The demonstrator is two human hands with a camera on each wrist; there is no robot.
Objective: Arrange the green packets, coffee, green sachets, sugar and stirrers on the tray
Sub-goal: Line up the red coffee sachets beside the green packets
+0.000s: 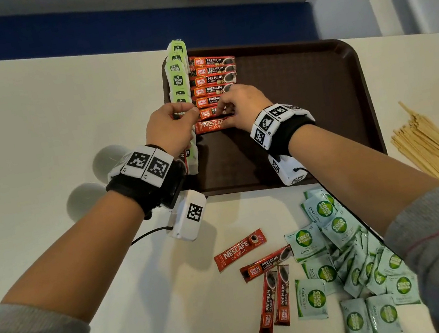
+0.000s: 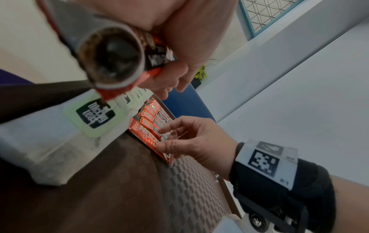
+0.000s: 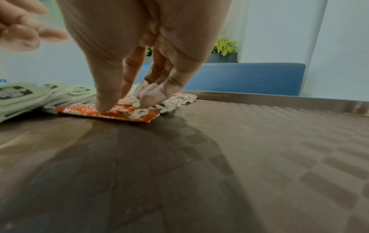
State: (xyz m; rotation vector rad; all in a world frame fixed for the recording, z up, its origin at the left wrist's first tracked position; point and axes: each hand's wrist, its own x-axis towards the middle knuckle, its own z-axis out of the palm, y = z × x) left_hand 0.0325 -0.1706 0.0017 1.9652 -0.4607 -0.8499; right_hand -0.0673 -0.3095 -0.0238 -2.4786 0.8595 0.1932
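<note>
A brown tray [image 1: 302, 94] holds a column of green packets [image 1: 178, 77] along its left edge. Beside them lies a row of red coffee sticks [image 1: 213, 78]. The nearest stick in the row is a Nescafe stick [image 1: 210, 125]. My right hand [image 1: 234, 108] reaches down onto it, thumb [image 3: 103, 105] pressing the Nescafe stick [image 3: 139, 115] and fingertips on the stick behind. My left hand [image 1: 174, 127] hovers over the green packets. Its fingers curl round a coffee stick [image 2: 111, 63]. Loose coffee sticks [image 1: 239, 250], green sachets [image 1: 343, 256] and wooden stirrers [image 1: 431, 154] lie on the table.
The right two thirds of the tray floor [image 3: 239, 157] is bare. Two grey round patches [image 1: 110, 161] show on the white table left of the tray. A blue bench runs behind the table's far edge.
</note>
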